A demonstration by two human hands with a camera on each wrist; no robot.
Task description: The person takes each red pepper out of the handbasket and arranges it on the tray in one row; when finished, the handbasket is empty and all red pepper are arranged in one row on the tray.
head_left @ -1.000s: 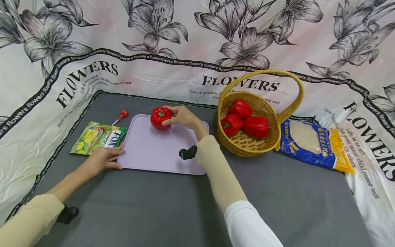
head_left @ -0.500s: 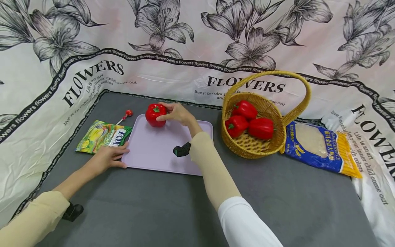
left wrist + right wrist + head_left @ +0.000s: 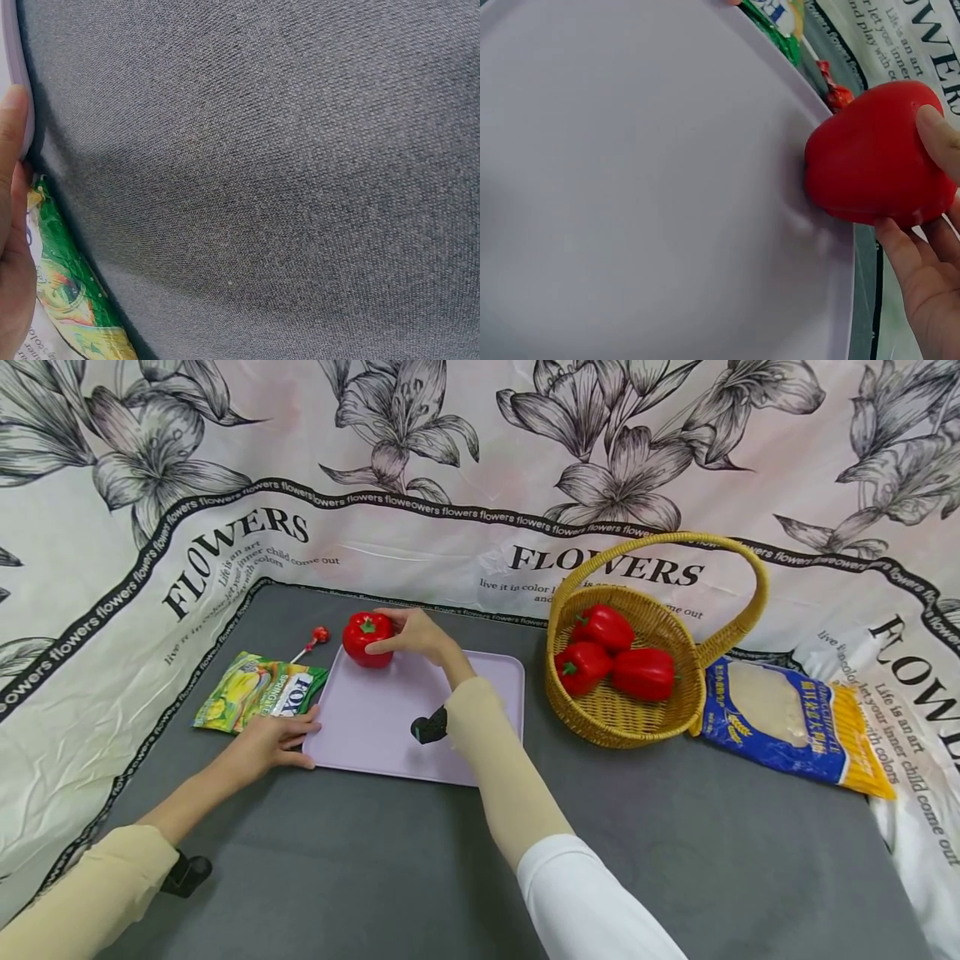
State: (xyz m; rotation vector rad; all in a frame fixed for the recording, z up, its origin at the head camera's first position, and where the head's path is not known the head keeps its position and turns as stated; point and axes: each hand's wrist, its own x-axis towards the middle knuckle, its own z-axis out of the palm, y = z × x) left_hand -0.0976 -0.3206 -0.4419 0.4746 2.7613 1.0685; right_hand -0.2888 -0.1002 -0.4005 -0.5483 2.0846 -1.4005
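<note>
A red bell pepper is at the back left corner of a pale lilac tray. My right hand grips it from the right, with the thumb on the near side. In the right wrist view, the bell pepper overlaps the tray's rim; whether it touches the tray I cannot tell. My left hand holds the tray's front left corner, its thumb on the rim in the left wrist view. Beside that hand lies a green and yellow FOX'S candy bag.
A red-wrapped lollipop lies behind the candy bag. Right of the tray stands a yellow wicker basket with three red bell peppers and a tall handle. A blue and yellow grain bag lies beside it. Flower-printed cloth borders the grey table.
My right hand has carried the bell pepper left over the tray to its back left corner. The left hand keeps its place at the tray. The head view has shifted slightly.
</note>
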